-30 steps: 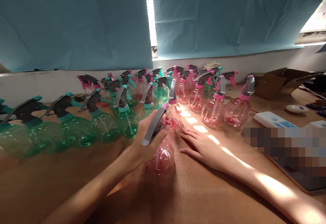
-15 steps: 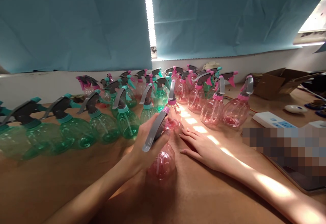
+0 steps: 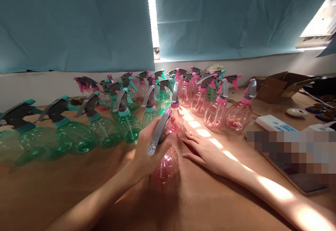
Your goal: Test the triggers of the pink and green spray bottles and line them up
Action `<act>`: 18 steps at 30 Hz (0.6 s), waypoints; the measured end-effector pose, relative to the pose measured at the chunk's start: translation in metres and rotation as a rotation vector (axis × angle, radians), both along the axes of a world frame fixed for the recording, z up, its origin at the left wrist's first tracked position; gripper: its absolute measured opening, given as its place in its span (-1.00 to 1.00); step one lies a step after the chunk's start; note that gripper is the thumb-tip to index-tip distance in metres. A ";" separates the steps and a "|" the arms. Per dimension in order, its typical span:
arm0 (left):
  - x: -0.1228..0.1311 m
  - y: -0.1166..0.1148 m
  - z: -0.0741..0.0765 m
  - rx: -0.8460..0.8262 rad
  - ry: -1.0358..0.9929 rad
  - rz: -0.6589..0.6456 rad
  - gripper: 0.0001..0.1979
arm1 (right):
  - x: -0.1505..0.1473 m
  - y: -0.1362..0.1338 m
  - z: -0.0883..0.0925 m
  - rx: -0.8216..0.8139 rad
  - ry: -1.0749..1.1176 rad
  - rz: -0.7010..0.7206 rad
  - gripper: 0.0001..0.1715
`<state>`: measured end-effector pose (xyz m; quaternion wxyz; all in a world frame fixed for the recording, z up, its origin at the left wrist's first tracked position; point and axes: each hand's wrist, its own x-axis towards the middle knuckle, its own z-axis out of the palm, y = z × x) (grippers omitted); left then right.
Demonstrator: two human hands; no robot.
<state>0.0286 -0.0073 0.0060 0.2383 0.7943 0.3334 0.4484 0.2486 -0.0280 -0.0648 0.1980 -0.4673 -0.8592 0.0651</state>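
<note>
My left hand point(image 3: 149, 147) is wrapped round the neck of a pink spray bottle point(image 3: 166, 168) that stands upright on the wooden table, its grey trigger over my fingers. To the right of that bottle, my right hand point(image 3: 204, 152) lies on the tabletop with its fingers spread and holds nothing. Just beyond both hands stands another pink spray bottle point(image 3: 176, 119). A green spray bottle point(image 3: 129, 126) is beside my left hand, in a row of several green ones running to the left.
More pink bottles point(image 3: 215, 114) stand beyond my right hand. On the right are an open cardboard box point(image 3: 275, 85), a white mouse point(image 3: 296, 112), a power strip point(image 3: 275, 123) and a dark flat device point(image 3: 301, 182). Blue curtains point(image 3: 223, 21) hang behind.
The whole view has shifted slightly, so things sit a little further left. My left hand keeps its hold on the pink bottle, and my right hand still lies flat.
</note>
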 end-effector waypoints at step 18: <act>0.032 0.000 -0.003 -0.012 -0.033 0.045 -0.72 | 0.008 -0.035 0.053 -0.273 0.316 0.082 -0.11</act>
